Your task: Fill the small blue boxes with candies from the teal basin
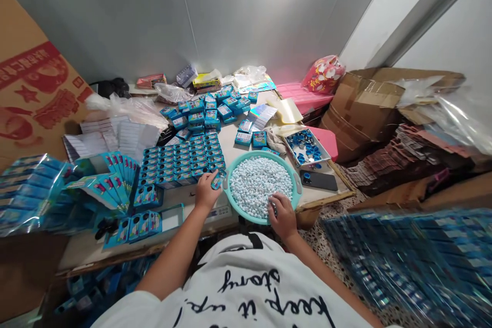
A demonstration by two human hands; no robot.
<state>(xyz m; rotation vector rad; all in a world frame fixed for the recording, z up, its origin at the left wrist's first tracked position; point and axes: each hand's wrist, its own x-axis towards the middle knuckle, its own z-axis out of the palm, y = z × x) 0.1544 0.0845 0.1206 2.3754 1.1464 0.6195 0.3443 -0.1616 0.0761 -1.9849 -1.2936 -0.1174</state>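
My left hand [206,190] is closed on a small blue box [218,179], held just left of a teal basin [294,178]. The basin is heaped with small pale blue-white beads [260,184]. Reaching into the near side of the bead heap, my right hand [282,216] has its fingers curled, and what they hold is hidden. Beyond my left hand, rows of identical blue boxes [180,159] lie packed side by side on the table.
More blue boxes [209,107] are piled further back. A white tray [325,156] of blue rings sits right of the basin, a dark phone [319,181] in front of it. Flat blue cartons [111,179] fan out at left. Cardboard boxes [365,107] stand at right.
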